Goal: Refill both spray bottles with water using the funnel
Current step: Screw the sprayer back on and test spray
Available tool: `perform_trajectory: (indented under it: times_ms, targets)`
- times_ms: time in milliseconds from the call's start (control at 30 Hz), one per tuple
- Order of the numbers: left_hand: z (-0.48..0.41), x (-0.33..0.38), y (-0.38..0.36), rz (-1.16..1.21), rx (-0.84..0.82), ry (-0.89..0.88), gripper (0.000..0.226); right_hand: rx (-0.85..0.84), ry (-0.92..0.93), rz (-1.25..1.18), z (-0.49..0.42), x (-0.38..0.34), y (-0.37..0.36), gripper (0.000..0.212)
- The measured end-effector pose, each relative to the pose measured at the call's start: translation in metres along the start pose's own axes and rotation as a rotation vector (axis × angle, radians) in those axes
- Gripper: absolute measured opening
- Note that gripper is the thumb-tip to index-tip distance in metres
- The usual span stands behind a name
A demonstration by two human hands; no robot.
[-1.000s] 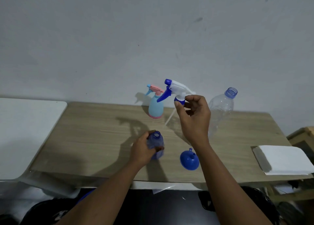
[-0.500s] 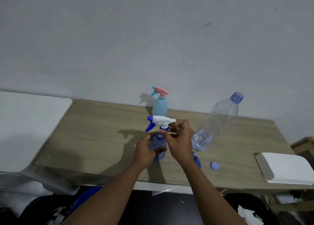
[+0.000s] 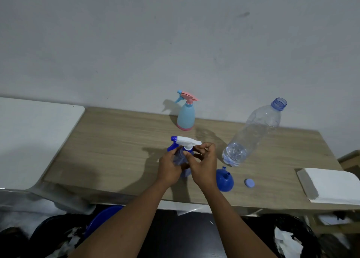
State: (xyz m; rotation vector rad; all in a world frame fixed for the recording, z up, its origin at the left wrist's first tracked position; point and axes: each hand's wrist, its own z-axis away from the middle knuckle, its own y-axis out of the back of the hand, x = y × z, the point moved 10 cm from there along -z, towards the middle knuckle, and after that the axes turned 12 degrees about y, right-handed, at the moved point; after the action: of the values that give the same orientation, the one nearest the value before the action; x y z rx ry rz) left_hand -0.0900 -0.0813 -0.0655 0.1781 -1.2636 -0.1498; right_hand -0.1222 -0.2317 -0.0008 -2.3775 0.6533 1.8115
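A small blue translucent spray bottle [image 3: 182, 157] stands on the wooden table [image 3: 120, 144], with my left hand [image 3: 169, 166] wrapped around its body. Its white and blue trigger head [image 3: 185, 142] sits on the neck, and my right hand [image 3: 203, 163] pinches the collar under it. A light blue spray bottle with a pink trigger [image 3: 186, 114] stands upright near the wall. The blue funnel [image 3: 224, 180] lies upside down just right of my right hand. A clear water bottle [image 3: 253, 133], uncapped, holds a little water at its bottom.
A small blue cap [image 3: 249, 183] lies right of the funnel. A folded white cloth [image 3: 335, 185] rests at the table's right end. A white surface [image 3: 33, 137] adjoins the table on the left. A blue bucket [image 3: 103, 217] and dark bags sit below the front edge.
My right hand brought the trigger head down from the air onto the blue bottle's neck and now grips its collar. My left hand kept hold of the bottle.
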Motion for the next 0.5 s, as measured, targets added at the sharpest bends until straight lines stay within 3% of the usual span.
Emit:
perform_trajectory:
  times_ms: [300, 500]
  targets:
    - [-0.005, 0.000, -0.001, 0.001, -0.024, -0.018, 0.050, 0.011, -0.053, -0.042, -0.006, 0.006, -0.003, 0.066]
    - [-0.003, 0.002, 0.000, 0.010, -0.023, -0.028, 0.054, -0.128, 0.072, 0.028, -0.010, -0.005, -0.008, 0.034]
